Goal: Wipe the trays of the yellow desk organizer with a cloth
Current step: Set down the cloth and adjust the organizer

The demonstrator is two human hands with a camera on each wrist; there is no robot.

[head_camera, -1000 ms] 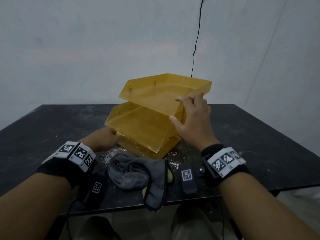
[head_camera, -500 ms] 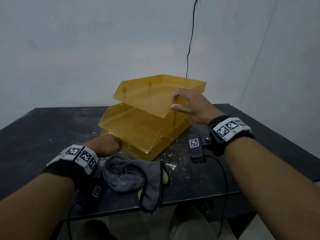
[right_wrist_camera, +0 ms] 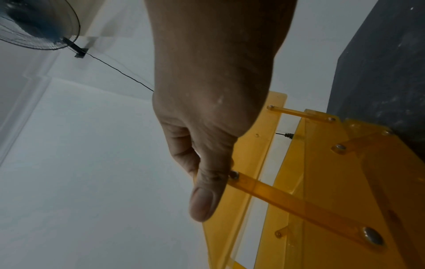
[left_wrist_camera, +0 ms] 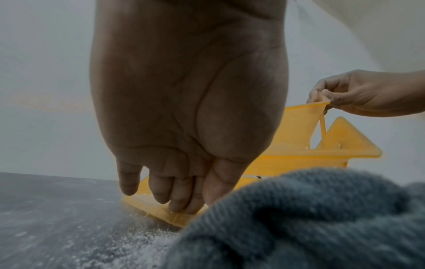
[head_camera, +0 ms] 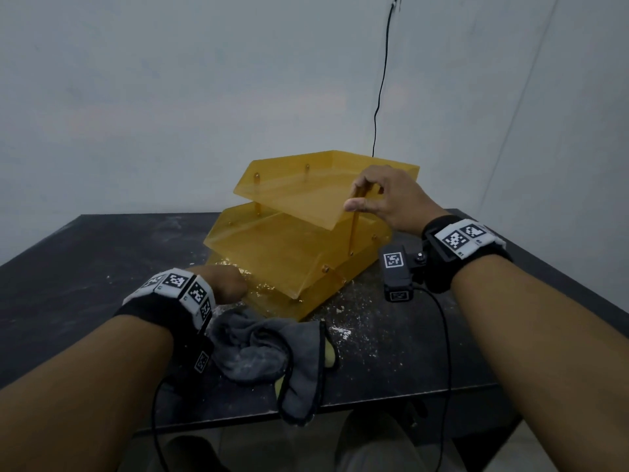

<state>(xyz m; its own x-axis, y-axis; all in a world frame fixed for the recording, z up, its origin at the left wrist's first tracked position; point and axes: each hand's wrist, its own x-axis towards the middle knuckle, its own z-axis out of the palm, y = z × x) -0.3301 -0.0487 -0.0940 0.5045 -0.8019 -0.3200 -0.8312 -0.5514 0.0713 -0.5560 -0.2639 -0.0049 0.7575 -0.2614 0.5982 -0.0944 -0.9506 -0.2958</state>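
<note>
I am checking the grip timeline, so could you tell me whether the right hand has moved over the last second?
Yes. The right hand rose from the organizer's lower right side to pinch the top tray's near right corner.

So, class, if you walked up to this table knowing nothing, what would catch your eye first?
The yellow desk organizer stands out, its tiered trays bright against the dark table. The right hand pinches the top tray's near right corner, while the left hand presses on the lowest tray's front edge. A crumpled grey cloth lies untouched at the table's near edge amid white powder.
</note>
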